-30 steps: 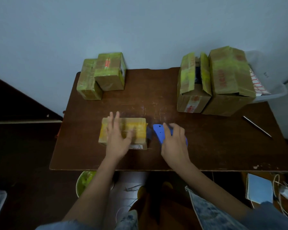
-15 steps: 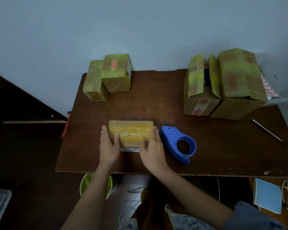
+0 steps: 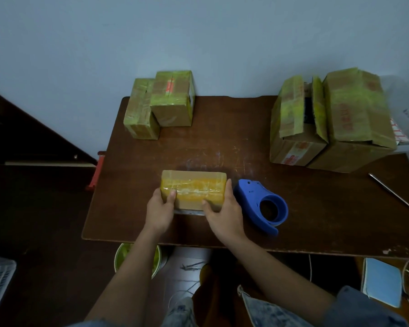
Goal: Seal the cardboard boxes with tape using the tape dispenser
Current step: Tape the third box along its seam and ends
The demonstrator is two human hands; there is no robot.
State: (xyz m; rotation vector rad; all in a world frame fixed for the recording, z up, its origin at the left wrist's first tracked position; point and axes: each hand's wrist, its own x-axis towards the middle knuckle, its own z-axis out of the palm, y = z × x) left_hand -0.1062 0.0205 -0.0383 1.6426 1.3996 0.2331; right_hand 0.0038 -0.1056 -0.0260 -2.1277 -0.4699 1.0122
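Head view: my right hand [image 3: 224, 212] had left the tape dispenser [image 3: 261, 204] on the desk [image 3: 222, 128]. Both hands' grip, left hand [image 3: 160, 212] included, clasped the taped box [image 3: 194, 188] ends. I judged this box sealed.

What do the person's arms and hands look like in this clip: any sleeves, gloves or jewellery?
Both hands, left and right, are bare, with no gloves, rings or watch visible. The forearms are bare too. A dark blue-grey sleeve shows on the right upper arm at the bottom edge; the left arm's sleeve is barely in view.
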